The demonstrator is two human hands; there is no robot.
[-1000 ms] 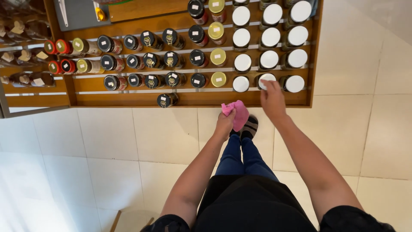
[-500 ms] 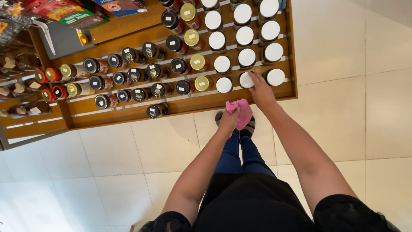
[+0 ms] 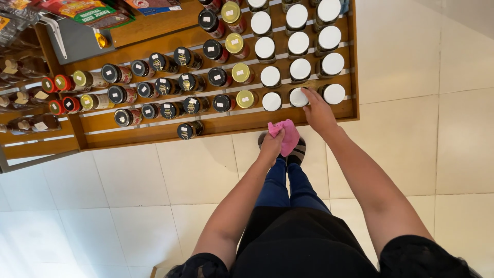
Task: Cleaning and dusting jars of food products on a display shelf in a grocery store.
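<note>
Black top, blue jeans, striped shoes

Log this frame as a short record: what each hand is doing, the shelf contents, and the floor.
left hand: holds a pink cloth, clear of the shelf
right hand: fingers on a white-lidded jar in the front row
shelf: wooden, tiered; rows of jars with white, gold, black and red lids
stray jar: black lid, alone on the front ledge
floor: pale tiles
</note>
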